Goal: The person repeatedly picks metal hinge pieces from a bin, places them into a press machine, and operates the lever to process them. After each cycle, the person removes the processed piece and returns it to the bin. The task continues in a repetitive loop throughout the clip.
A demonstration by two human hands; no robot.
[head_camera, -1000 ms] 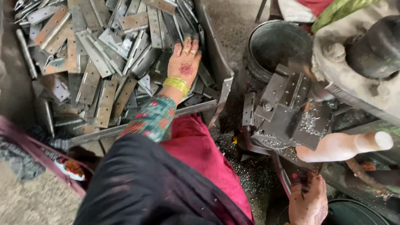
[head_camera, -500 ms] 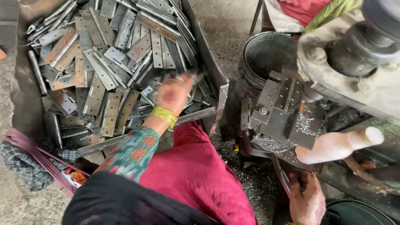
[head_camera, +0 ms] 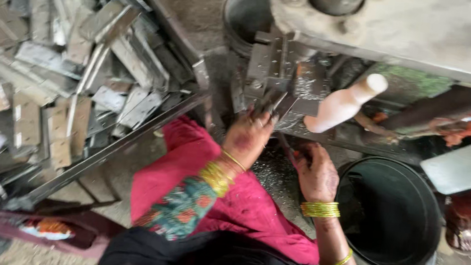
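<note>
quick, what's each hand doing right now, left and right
Left hand: fingers closed on a metal piece at the machine's fixture.
Right hand: closed around a thin tool; what kind of tool cannot be told.

We've got a black bucket (head_camera: 388, 216) lower right and a grey metal pail (head_camera: 247, 12) up top (pretty blurry).

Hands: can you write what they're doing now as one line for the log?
left hand: holding metal piece at machine | right hand: gripping thin tool | bin: metal strips | bucket: beside right hand
</note>
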